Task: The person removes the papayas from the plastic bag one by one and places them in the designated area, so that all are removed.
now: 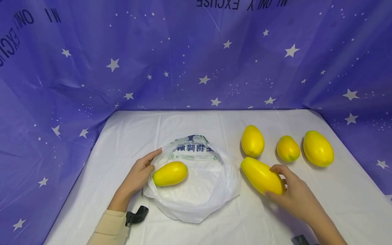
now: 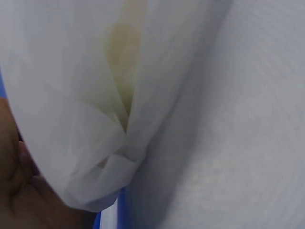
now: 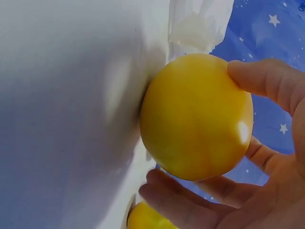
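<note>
A white plastic bag point(image 1: 196, 211) with printed characters lies on the table, its mouth spread wide. Inside, at its left side, rests one yellow papaya point(image 1: 170, 173). My left hand point(image 1: 139, 173) holds the bag's left rim; in the left wrist view the bag's film point(image 2: 95, 143) covers part of that hand point(image 2: 28, 191). To the right of the bag, my right hand point(image 1: 295, 194) grips the near end of a long yellow papaya point(image 1: 263, 175) between thumb and fingers. The right wrist view shows this papaya point(image 3: 195, 119) end-on, with the thumb touching it on one side and fingers on another.
Beyond the right hand lie three more yellow fruits: an oval one point(image 1: 252, 141), a small one point(image 1: 288, 148) and a large one point(image 1: 318, 148). A white cloth covers the table point(image 1: 131, 129). A purple star-patterned curtain point(image 1: 183, 61) stands behind and along both sides.
</note>
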`<action>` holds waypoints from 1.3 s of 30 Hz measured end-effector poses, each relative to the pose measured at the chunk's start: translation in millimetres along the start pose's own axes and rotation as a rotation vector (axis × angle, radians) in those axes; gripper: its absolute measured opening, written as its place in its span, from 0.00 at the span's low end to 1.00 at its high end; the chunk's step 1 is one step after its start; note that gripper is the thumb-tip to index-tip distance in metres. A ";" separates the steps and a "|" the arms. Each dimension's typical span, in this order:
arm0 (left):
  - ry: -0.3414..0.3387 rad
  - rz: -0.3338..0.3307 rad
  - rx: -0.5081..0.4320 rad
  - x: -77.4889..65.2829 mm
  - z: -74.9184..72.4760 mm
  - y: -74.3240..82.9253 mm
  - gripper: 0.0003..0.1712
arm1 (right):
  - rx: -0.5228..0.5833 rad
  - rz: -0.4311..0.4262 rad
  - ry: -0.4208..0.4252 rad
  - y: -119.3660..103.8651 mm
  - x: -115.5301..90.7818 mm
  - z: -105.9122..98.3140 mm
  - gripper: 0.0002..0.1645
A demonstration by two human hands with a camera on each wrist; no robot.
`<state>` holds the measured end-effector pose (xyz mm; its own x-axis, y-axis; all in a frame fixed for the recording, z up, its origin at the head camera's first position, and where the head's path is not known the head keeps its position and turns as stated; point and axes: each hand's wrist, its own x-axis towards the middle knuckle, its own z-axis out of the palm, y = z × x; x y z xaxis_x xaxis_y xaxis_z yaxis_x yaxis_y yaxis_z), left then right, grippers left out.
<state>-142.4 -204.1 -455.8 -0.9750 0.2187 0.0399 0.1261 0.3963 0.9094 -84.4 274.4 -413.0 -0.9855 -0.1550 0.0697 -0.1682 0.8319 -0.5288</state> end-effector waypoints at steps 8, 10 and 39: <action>0.005 -0.009 0.012 -0.5 -0.2 -0.4 0.34 | -0.032 -0.009 0.039 -6.3 4.0 4.5 0.45; 0.007 -0.010 0.016 -0.2 -0.4 -0.3 0.34 | -0.021 -0.025 0.057 -7.5 4.9 6.5 0.45; 0.011 0.000 0.039 0.0 -0.3 -0.3 0.34 | 0.071 -0.406 0.235 -77.3 28.6 21.4 0.39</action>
<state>-142.6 -204.5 -455.9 -0.9769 0.2092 0.0444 0.1329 0.4312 0.8924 -99.1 194.2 -388.2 -0.8203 -0.3286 0.4681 -0.5472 0.6893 -0.4749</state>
